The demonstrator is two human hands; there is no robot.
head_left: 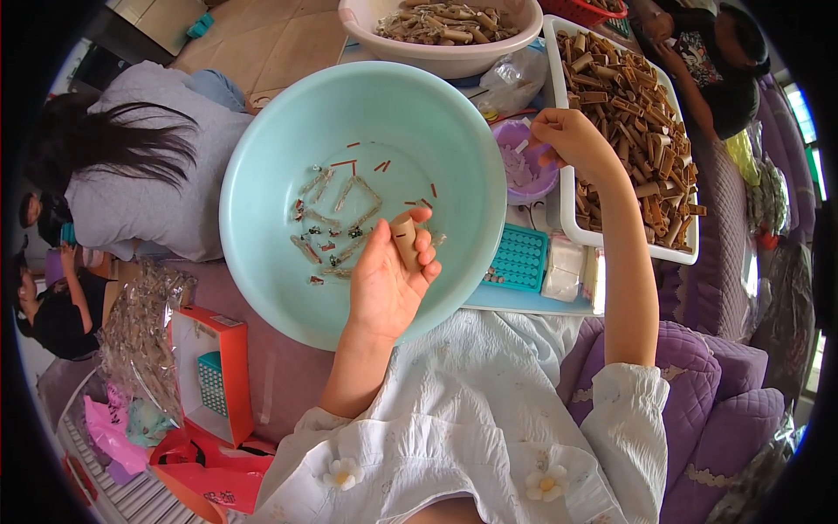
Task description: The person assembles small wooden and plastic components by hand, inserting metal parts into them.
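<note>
Brown tube [407, 243], dk slit near its top end, is held tilted over the R half of the big teal basin [332, 113], the ref pt here. L hand [387, 278], palm up, has fingers curled round it, thumb alongside. R hand [569, 142] is just past the basin's R rim, fingers bent & tips close tog.; sm. white piece shows by them, can't tell if gripped.

In the basin: clear packets [305, 249], mostly L & ctr; red sticks [355, 166], a few scattered toward the far side; sm. dk, red & green bits among the packets.

Just R of basin, under R hand: purple bowl [548, 182] w/ white bits [518, 168]. Lower R of basin: teal rack [521, 256] w/ rows of slots, on a lt. blue surface [541, 304]. Farther R: white tray [633, 247] heaped w/ brown pcs. Beyond basin's far rim: pink tub [393, 51], also w/ brown pcs, & clear bag [515, 80] to its R.

L of basin: person [175, 157] in grey top, bent fwd. Lower L: orange-red box [236, 375].
</note>
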